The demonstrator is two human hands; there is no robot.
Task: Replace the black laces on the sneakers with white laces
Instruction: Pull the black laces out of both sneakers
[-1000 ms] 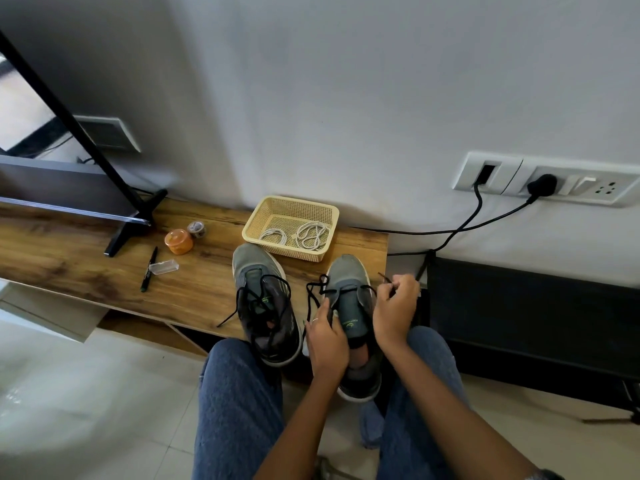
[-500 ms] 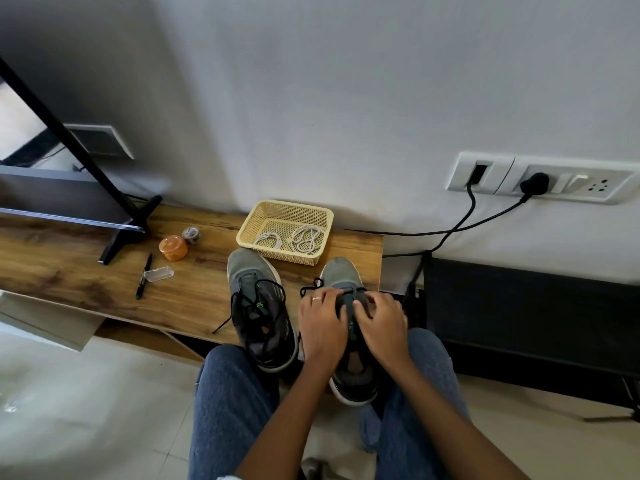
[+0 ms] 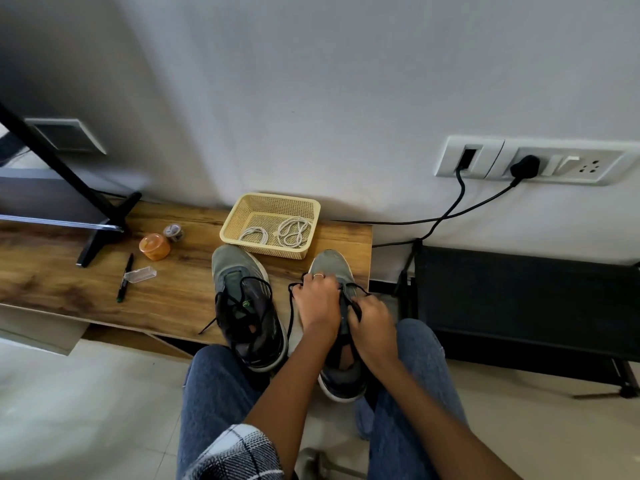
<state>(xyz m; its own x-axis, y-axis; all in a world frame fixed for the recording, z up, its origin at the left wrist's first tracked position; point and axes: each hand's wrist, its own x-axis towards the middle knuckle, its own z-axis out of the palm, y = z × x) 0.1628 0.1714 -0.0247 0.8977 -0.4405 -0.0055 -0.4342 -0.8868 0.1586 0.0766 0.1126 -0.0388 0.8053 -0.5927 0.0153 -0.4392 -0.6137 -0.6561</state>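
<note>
Hands [image 3: 341, 310] pinch loosened black lace [image 3: 291, 306] on grey sneaker [image 3: 332, 268].

Likely a home room, tiled floor [image 3: 69, 410], wooden TV shelf [image 3: 173, 292], wall sockets [image 3: 533, 161], plain wall [image 3: 346, 81]

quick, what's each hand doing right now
Left hand: closed on the black lace of the right-side sneaker.
Right hand: pinching the same lace near the eyelets.

Two grey sneakers, toes away. Right sneaker [image 3: 334, 271] under the fingers [image 3: 313, 282], black lace [image 3: 290, 306] loosened. Left sneaker [image 3: 242, 303] beside, still black-laced. White laces [image 3: 292, 232] coiled beyond the fingers.
</note>
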